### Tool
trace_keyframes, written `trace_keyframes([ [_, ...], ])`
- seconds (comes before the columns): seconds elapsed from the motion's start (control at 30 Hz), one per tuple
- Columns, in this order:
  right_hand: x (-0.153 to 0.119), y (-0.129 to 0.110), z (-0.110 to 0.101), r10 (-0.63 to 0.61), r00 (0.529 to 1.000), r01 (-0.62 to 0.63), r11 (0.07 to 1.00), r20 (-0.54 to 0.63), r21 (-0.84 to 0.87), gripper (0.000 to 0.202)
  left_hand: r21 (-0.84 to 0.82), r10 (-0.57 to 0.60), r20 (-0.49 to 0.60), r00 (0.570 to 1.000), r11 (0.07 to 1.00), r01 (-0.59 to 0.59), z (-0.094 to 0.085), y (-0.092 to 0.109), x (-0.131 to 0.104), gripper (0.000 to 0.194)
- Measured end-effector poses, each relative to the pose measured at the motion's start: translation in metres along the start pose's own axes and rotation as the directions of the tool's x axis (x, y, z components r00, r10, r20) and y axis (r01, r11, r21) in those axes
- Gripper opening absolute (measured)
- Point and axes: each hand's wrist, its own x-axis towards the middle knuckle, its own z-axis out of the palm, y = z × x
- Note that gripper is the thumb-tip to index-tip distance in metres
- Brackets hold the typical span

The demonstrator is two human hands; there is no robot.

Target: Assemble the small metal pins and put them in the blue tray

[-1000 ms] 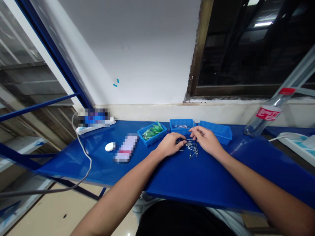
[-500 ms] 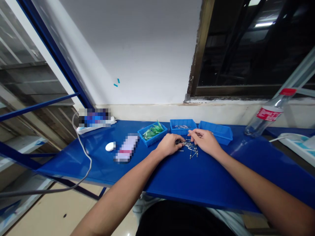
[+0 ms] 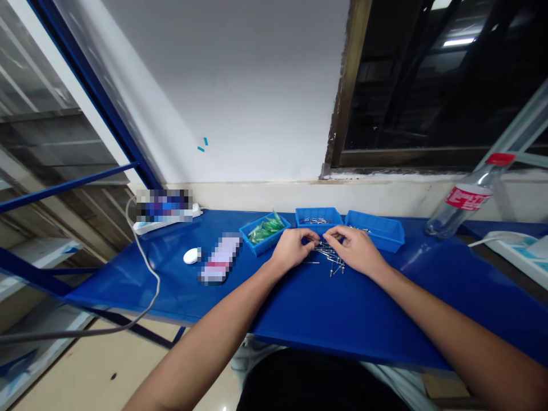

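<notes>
Head view: both hands meet over a small heap of metal pins [image 3: 336,262] on the blue bench [image 3: 325,319], just right of and below the middle of the frame. At the heap's left edge is the left hand [image 3: 291,249], its thumb and fingers curled towards each other; whether its grip has a pin in it, I cannot tell. Facing it from the right is the right hand [image 3: 356,248], thumb and forefinger drawn close at the heap's upper edge; its grip, too, is unclear. One pin lies slightly apart, below the left hand's fingertips. Behind the hands stand three blue bins: the left one [image 3: 274,242] holds green packets [image 3: 266,229], the middle one [image 3: 319,229] more pins, and the right one [image 3: 390,245] is partly hidden by the right hand. A blurred-out phone [image 3: 220,257] lies left of centre, and a bottle [image 3: 466,197] stands at the right.
</notes>
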Motion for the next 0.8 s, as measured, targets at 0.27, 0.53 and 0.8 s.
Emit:
trace_keyframes([
  [0.27,0.0002,0.0028,0.0027,-0.096,0.995,0.096,0.995,0.016,-0.012,0.015,-0.12,-0.014,-0.107,0.994,0.993,0.001,0.0001,0.005,0.0,0.014],
  [0.53,-0.0006,0.0022,0.0027,-0.104,0.995,0.104,0.995,0.007,-0.005,0.011,-0.142,-0.006,-0.102,0.995,0.99,-0.008,-0.0005,0.007,0.0007,0.013],
  [0.8,-0.0013,0.0026,0.0044,-0.143,0.99,0.143,0.989,0.019,-0.037,0.009,-0.149,0.007,-0.086,0.996,0.989,-0.02,-0.0006,0.0065,0.0001,0.014],
])
